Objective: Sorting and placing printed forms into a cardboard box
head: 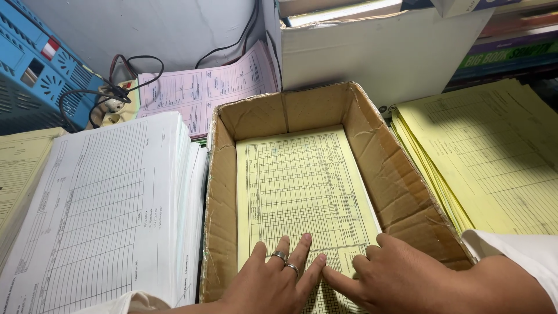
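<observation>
Hands hide the yellow forms' [302, 186] lower edge (print illegible).

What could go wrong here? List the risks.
1. Both hands, left hand and right hand, press flat on the yellow forms in the box; sliding could crease or tear the top sheet.
2. The white stack stands tall right beside the box; an elbow might topple it.
3. The box's torn rim may give way.

Pale yellow gridded forms [305, 192] fill the brown cardboard box [401, 186]; white ruled sheets [104, 215], pink forms [203, 90], a blue crate [35, 70].
</observation>
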